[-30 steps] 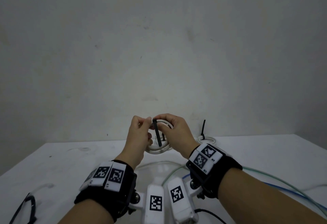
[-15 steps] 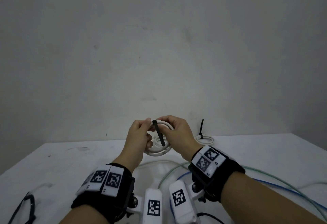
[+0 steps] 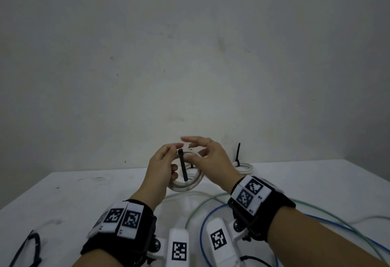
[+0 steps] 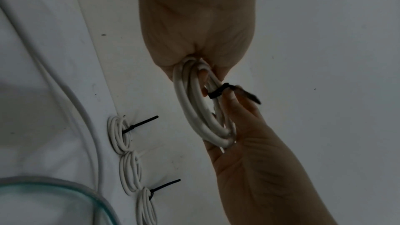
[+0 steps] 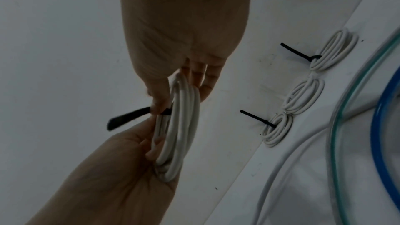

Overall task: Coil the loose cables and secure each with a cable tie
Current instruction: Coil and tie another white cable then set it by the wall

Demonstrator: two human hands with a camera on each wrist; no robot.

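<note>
Both hands hold a white coiled cable [image 3: 187, 184] in the air above the table [image 3: 84, 192]. A black cable tie [image 3: 183, 166] wraps the coil's top, and its tail hangs down across the ring. My left hand [image 3: 172, 157] grips the coil's left side. My right hand [image 3: 202, 150] pinches the coil at the tie, thumb on the tie head [image 5: 166, 111] and forefinger stretched out above. From the left wrist, the coil [image 4: 201, 109] runs between both hands and the tie [image 4: 218, 91] sits by the right fingertips [image 4: 229, 98].
Three tied white coils lie in a row by the wall [image 5: 333, 52] [image 5: 303, 97] [image 5: 277, 129], two with black tails sticking up. Loose green [image 3: 211, 201], blue [image 3: 202, 224] and white [image 5: 281, 168] cables snake over the near table. A black loop [image 3: 27, 250] lies at front left.
My right forefinger has lifted off the coil and stretched out. The tie's tail now hangs straighter down. Both hands stay on the coil.
</note>
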